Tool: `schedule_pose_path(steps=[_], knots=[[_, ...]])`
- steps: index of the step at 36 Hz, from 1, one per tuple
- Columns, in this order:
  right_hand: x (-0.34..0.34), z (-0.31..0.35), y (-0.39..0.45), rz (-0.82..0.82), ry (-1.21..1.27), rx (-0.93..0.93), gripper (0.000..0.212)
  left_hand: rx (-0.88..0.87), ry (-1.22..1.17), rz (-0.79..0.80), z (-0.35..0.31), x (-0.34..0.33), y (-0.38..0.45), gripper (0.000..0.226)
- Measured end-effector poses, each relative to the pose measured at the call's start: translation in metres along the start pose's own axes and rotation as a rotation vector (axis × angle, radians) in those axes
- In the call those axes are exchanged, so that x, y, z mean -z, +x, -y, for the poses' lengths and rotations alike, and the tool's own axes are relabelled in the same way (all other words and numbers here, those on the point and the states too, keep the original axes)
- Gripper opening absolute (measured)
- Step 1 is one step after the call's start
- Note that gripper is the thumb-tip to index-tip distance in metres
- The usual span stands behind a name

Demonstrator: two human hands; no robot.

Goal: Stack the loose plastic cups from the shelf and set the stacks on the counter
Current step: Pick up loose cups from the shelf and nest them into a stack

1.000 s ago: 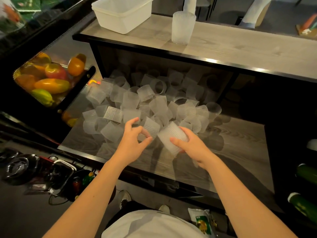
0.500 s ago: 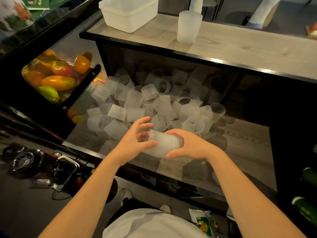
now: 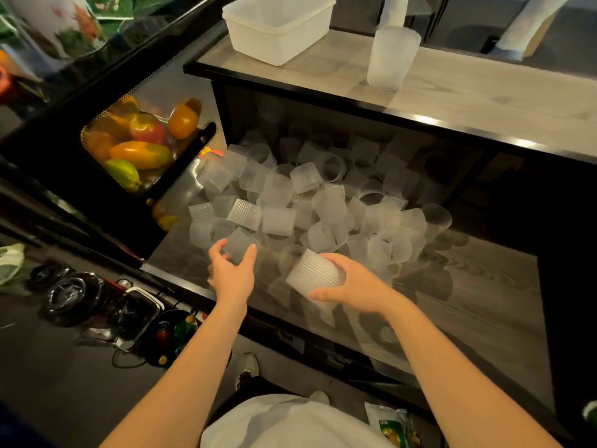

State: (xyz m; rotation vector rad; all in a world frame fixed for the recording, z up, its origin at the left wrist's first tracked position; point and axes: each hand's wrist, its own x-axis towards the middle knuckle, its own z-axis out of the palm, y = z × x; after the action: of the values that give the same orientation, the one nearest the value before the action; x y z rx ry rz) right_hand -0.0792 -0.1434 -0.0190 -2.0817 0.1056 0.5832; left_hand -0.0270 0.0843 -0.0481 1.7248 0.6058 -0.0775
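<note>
Many loose ribbed clear plastic cups (image 3: 307,205) lie in a heap on the wooden shelf (image 3: 484,302) under the counter (image 3: 484,88). My right hand (image 3: 355,286) grips a short nested stack of cups (image 3: 315,274), tilted, just above the shelf's front. My left hand (image 3: 231,276) is at the near left edge of the heap. Its thumb and fingers curl on either side of one loose cup (image 3: 237,245). A taller stack of cups (image 3: 391,56) stands upright on the counter.
A white plastic tub (image 3: 277,24) sits on the counter's left end. A mesh basket of fruit (image 3: 139,147) hangs left of the shelf. Dark pans and bottles lie on the floor at lower left. The shelf's right part shows bare wood.
My hands, together at the stack half a second ago, have parted. The left hand moved left to another loose cup while the right keeps the stack.
</note>
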Motion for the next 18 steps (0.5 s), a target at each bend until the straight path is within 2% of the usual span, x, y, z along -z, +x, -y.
schedule_pose_path(steps=[5,8,12,15,17,18], knots=[[-0.005,0.005,0.007,-0.007,0.001,-0.02,0.085,0.003,-0.073,-0.028,-0.009,-0.002,0.013,0.047],[-0.006,0.006,0.01,-0.02,0.015,-0.031,0.087,-0.023,-0.111,0.019,-0.017,0.0,0.013,0.04],[-0.003,0.013,0.012,-0.08,0.112,-0.055,0.079,-0.029,-0.257,0.166,-0.022,0.005,0.011,0.034],[-0.001,0.02,0.013,-0.132,0.162,-0.068,0.069,0.089,-0.507,0.366,-0.027,0.009,0.01,0.032],[0.0,0.023,0.015,-0.14,0.152,-0.074,0.073,0.156,-0.623,0.49,-0.033,0.011,0.006,0.024],[-0.001,0.024,0.016,-0.135,0.138,-0.077,0.075,0.174,-0.637,0.532,-0.034,0.011,0.005,0.028]])
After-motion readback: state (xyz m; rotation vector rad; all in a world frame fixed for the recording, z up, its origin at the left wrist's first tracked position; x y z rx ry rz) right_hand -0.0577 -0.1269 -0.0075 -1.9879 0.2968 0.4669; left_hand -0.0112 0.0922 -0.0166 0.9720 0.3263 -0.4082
